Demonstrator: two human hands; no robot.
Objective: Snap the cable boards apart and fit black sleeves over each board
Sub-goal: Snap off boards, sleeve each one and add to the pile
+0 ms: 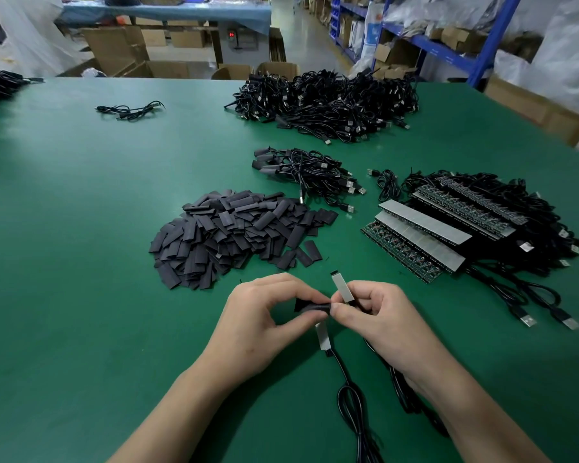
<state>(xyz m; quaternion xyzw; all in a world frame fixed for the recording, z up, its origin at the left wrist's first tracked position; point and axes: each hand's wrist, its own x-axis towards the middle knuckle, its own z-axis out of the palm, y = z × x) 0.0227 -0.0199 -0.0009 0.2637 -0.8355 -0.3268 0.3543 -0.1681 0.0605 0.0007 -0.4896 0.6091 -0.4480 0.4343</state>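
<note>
So the left hand (pixel 264 315) is pinching a black sleeve (pixel 310 309) lying sideways, mouth toward the right hand (pixel 378 315), whose curled fingers grip a board (pixel 343 289) tilted upright just beside it, so I reckon it needs turning to line up

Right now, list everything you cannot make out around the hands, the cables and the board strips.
Head view only.
The black sleeve: fingertips of the left hand and right hand cover its ends; whether anything is inside cannot be told.
The board in the right hand: lower end hidden by its fingers.
The cables: cut off by the bottom edge.
The board strips: components too small to read.
</note>
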